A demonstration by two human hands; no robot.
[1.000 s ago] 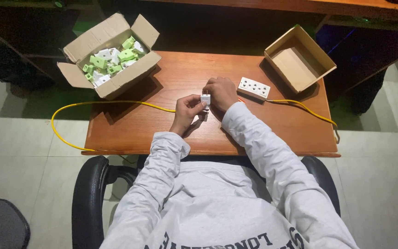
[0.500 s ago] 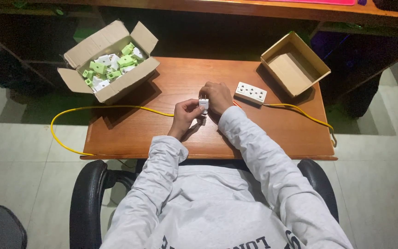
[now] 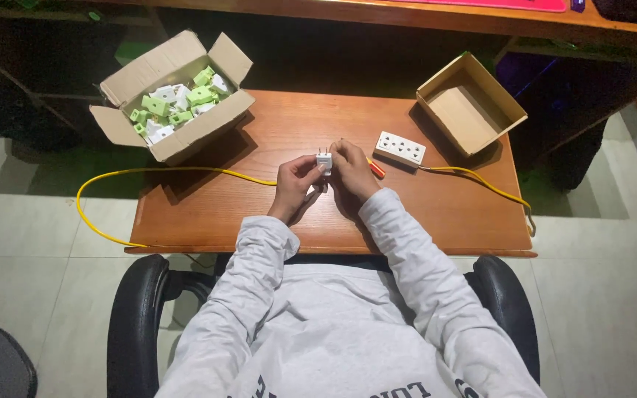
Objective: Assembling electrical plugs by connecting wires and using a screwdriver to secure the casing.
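Observation:
A small white plug adapter (image 3: 324, 160) with its metal pins pointing up sits between both hands over the middle of the wooden table (image 3: 451, 221). My left hand (image 3: 296, 186) grips it from the left and below. My right hand (image 3: 353, 172) pinches it from the right. A white socket strip (image 3: 400, 149) lies just right of my right hand, with a yellow cable (image 3: 481, 179) running off it. A short orange-red object (image 3: 377, 169) pokes out beside my right hand.
An open cardboard box (image 3: 178, 140) full of several green and white adapters stands at the table's back left. An empty open cardboard box (image 3: 470, 107) stands at the back right. A yellow cable (image 3: 112, 195) loops off the left edge. A black chair armrest (image 3: 130, 309) flanks me.
Both hands stay together on the adapter in the middle of the table; the adapter has turned slightly. The view has shifted a little as my head moved.

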